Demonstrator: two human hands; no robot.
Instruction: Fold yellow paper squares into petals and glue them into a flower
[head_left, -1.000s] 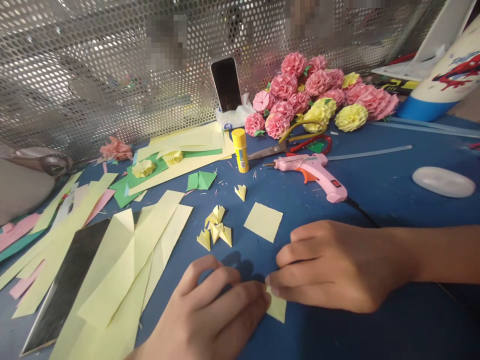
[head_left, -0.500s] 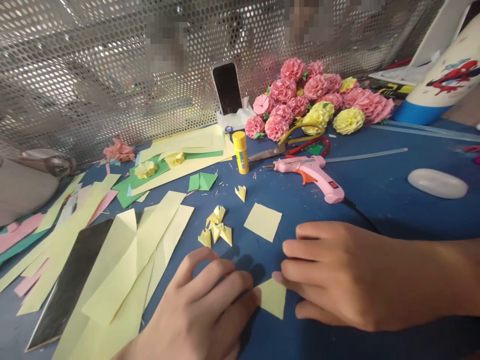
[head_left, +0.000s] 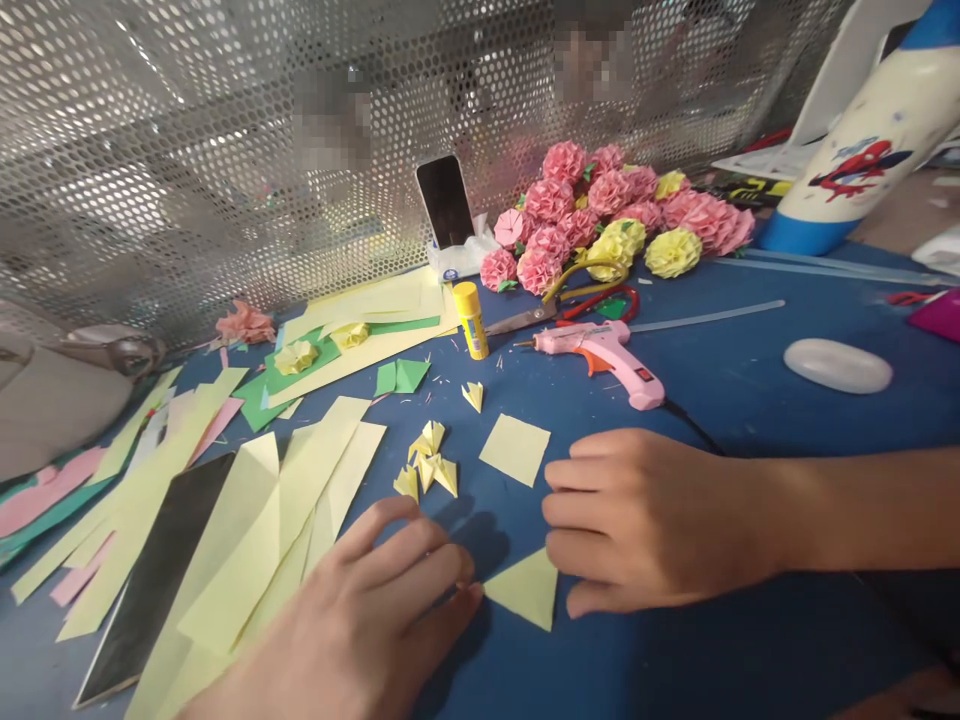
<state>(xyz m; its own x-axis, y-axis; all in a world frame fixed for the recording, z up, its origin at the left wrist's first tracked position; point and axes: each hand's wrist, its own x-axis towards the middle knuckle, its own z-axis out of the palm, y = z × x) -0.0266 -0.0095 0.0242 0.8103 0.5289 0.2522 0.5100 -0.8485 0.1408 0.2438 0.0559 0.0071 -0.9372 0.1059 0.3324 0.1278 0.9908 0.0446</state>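
A folded pale yellow paper triangle [head_left: 525, 590] lies on the blue table between my hands. My left hand [head_left: 367, 600] has its fingers bent, with thumb and index closed at the triangle's left corner. At its upper right corner, the curled fingers of my right hand [head_left: 645, 520] press together over the edge; the fingertips are partly hidden. A flat yellow paper square [head_left: 514, 450] sits just beyond, near my right knuckles. Small folded yellow paper pieces [head_left: 431, 465] cluster past my left fingers, and another single folded piece [head_left: 472, 396] is farther back.
Yellow paper strips [head_left: 277, 540] partly cover a dark slab [head_left: 161, 570] at left. Behind stand a glue stick [head_left: 471, 320], scissors [head_left: 525, 318], a pink glue gun [head_left: 600, 355], a phone [head_left: 445, 200] and paper flowers [head_left: 551, 200]. A white oval object [head_left: 838, 366] and a Spider-Man bottle [head_left: 855, 150] are right.
The view has shifted slightly. My hands have moved a little apart, and more of the yellow paper triangle shows between them.
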